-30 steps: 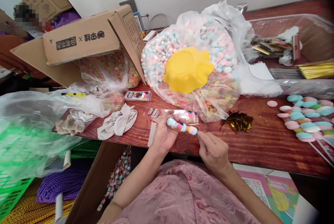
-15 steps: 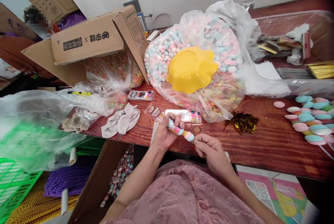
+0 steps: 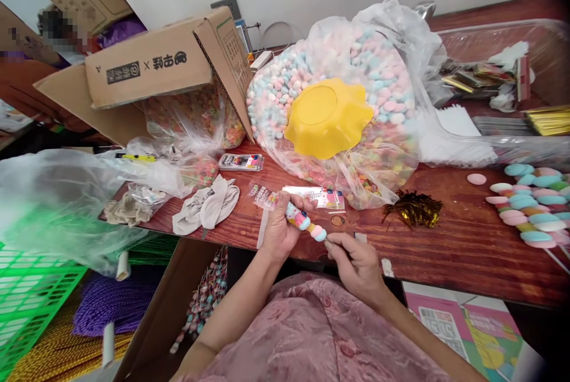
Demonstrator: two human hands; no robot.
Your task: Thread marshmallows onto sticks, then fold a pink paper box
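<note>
My left hand (image 3: 281,232) is closed around a candy skewer (image 3: 317,232) strung with pink, blue and orange-yellow pieces. A clear printed wrapper (image 3: 262,195) sticks out past the thumb and seems to cover the skewer's upper part. The skewer tilts down to the right, above the table's front edge. My right hand (image 3: 356,266) pinches at its lower end, just beyond the last blue piece; what lies between the fingertips is too small to make out. Behind the hands lie a printed packet (image 3: 318,196) and a flat pack (image 3: 241,161).
A big bag of pastel candies (image 3: 387,73) carries a yellow bowl (image 3: 327,117) upside down. A cardboard box (image 3: 151,67) and grey cloth (image 3: 207,207) are to the left. Gold tinsel (image 3: 414,208), finished-looking candy skewers (image 3: 541,204) and a clear tray (image 3: 499,147) are to the right.
Both hands have shifted slightly left and down with the skewer. My right hand's fingertips stay at its lower end. Light patches on the table's front edge show more.
</note>
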